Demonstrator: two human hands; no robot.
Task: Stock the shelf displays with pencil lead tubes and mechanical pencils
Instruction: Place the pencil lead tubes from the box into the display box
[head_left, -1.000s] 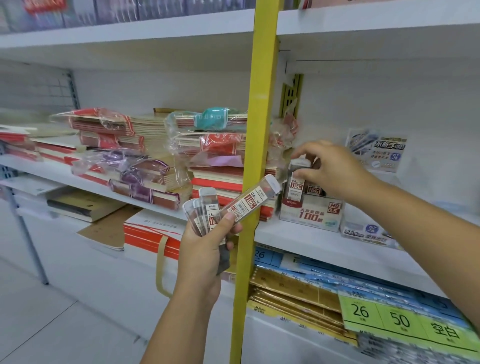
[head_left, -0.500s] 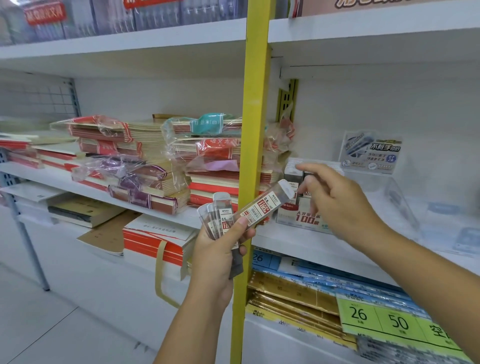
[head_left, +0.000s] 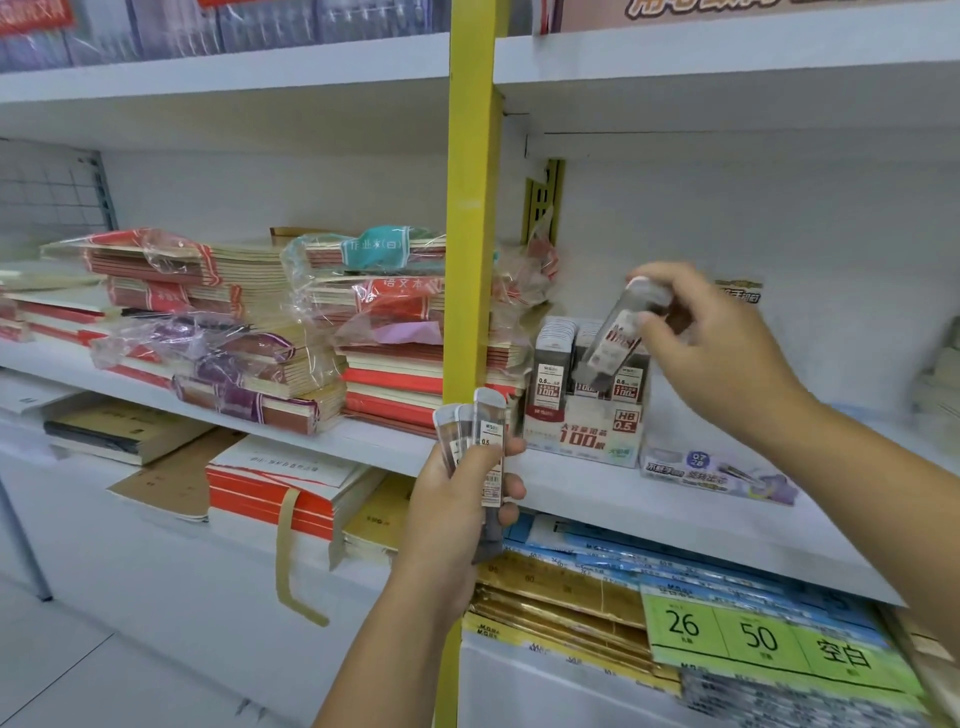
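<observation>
My left hand (head_left: 457, 509) grips a bundle of three pencil lead tubes (head_left: 480, 441), upright, in front of the yellow upright post. My right hand (head_left: 727, 343) pinches one lead tube (head_left: 613, 338) by its top, tilted, just above the white lead display box (head_left: 582, 436) on the middle shelf. Several tubes (head_left: 553, 364) stand in that box. A flat purple-white pencil display box (head_left: 717, 475) lies right of it on the shelf.
A yellow upright post (head_left: 470, 208) divides the shelving. Wrapped notebook stacks (head_left: 249, 332) fill the shelf left of it. Paper packs with green price tags (head_left: 753, 634) sit on the shelf below. A white shelf board (head_left: 675, 509) runs under the boxes.
My right hand took the outermost tube from the left hand's bundle and lifted it up and right, over the display box. The left hand stayed almost still with the remaining tubes.
</observation>
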